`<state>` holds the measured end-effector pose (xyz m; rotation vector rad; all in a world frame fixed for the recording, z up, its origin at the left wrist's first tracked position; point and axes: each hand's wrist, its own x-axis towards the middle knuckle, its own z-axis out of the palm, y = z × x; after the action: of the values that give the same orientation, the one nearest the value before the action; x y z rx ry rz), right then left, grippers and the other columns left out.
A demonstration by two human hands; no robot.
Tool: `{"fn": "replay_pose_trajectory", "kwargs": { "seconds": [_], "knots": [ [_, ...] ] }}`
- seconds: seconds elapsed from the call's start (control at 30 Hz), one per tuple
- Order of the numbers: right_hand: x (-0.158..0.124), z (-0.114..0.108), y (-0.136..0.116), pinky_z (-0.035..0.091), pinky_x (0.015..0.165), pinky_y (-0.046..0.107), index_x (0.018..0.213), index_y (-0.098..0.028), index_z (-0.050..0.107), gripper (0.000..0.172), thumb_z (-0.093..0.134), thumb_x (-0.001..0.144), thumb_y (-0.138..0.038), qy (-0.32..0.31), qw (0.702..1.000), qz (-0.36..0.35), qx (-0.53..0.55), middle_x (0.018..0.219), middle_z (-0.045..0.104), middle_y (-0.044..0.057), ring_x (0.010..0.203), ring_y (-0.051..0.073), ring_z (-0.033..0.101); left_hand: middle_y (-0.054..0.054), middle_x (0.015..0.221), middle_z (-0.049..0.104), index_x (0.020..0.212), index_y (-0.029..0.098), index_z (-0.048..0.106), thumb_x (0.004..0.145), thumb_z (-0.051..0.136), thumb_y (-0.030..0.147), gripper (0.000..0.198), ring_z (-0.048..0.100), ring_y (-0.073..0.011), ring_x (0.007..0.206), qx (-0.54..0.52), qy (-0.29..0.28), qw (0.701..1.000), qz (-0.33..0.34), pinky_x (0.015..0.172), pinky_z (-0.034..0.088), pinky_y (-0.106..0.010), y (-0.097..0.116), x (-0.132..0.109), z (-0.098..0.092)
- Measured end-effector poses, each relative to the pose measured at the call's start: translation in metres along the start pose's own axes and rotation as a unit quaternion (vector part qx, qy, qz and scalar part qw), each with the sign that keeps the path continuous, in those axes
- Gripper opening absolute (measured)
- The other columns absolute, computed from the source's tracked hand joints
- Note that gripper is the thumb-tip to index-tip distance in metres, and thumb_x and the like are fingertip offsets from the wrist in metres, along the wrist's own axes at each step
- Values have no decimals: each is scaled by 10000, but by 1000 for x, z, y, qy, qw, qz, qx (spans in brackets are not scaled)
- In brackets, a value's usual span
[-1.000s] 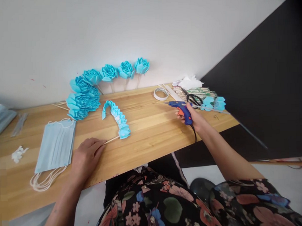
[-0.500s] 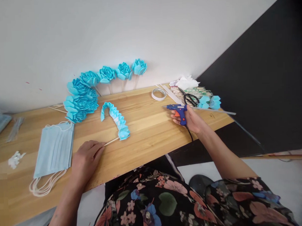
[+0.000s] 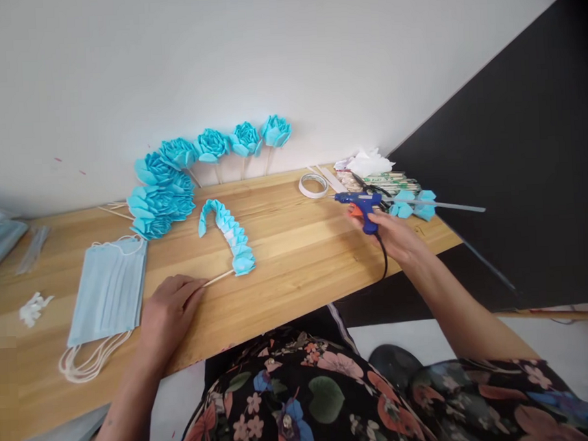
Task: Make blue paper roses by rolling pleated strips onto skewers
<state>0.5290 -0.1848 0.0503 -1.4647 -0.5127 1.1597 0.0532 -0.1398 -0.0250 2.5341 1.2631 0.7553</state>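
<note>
My left hand (image 3: 167, 312) lies on the wooden table (image 3: 286, 266) with its fingers pressed on the end of a thin wooden stick (image 3: 218, 278). That stick carries a curved chain of folded blue petals (image 3: 229, 233). My right hand (image 3: 396, 235) is at the table's right side, holding the handle of a blue glue gun (image 3: 359, 204) whose nozzle points left. A long glue stick (image 3: 449, 205) juts out of the gun's back toward the right.
Finished blue paper flowers (image 3: 184, 163) lean on the wall at the back. Blue face masks (image 3: 109, 287) lie at the left, white scraps (image 3: 32, 307) beyond them. A tape roll (image 3: 313, 184), scissors (image 3: 378, 192), a bundle of sticks (image 3: 394, 177) and blue petals (image 3: 413, 203) crowd the right corner.
My right hand has carried the glue gun to the right and a little back, toward the scissors and sticks. My left hand has stayed on the stick.
</note>
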Motion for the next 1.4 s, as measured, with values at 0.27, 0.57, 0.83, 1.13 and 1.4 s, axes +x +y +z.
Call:
{"fn": "replay_pose_trajectory", "kwargs": {
  "seconds": [0.27, 0.57, 0.83, 1.13, 1.4],
  "knots": [
    [-1, -31, 21, 629, 947, 307, 1035, -219, 745, 187, 620, 908, -162, 4, 999, 35, -33, 1174, 770, 56, 1081, 191, 748, -69, 981, 703, 1046, 172, 738, 1027, 508, 362, 299, 654, -222, 915, -1, -1, 1000, -9, 816, 504, -341, 2, 0, -2],
    [8, -49, 30, 654, 884, 294, 1018, -219, 766, 179, 692, 862, -172, 43, 995, 36, -82, 1135, 771, 65, 981, 174, 756, -63, 976, 695, 1046, 196, 733, 1027, 507, 376, 290, 646, -217, 909, 3, -3, 1000, -20, 809, 492, -332, 0, -1, 0],
    [8, -46, 38, 654, 874, 289, 1015, -236, 768, 268, 802, 749, -230, 9, 999, 8, -53, 987, 781, 42, 929, 180, 754, -69, 967, 685, 1038, 182, 737, 1026, 495, 395, 322, 636, -223, 911, -6, -22, 999, -40, 816, 489, -347, 1, -1, -2],
    [4, -49, 41, 638, 902, 432, 1201, -232, 731, 393, 675, 853, -405, 154, 928, -101, -325, 1289, 703, 72, 1079, 280, 700, -61, 976, 688, 1027, 216, 731, 1018, 493, 417, 311, 642, -227, 921, -12, -24, 998, -52, 830, 492, -352, 1, 0, -2],
    [-18, -30, 39, 543, 908, 558, 1557, -188, 436, 652, 498, 963, -449, 84, 708, -123, -691, 1286, 698, 203, 1097, 415, 693, -68, 974, 685, 1017, 217, 722, 1018, 501, 405, 290, 636, -231, 915, -18, -27, 998, -51, 825, 494, -365, 0, 0, -2]
  ]
}}
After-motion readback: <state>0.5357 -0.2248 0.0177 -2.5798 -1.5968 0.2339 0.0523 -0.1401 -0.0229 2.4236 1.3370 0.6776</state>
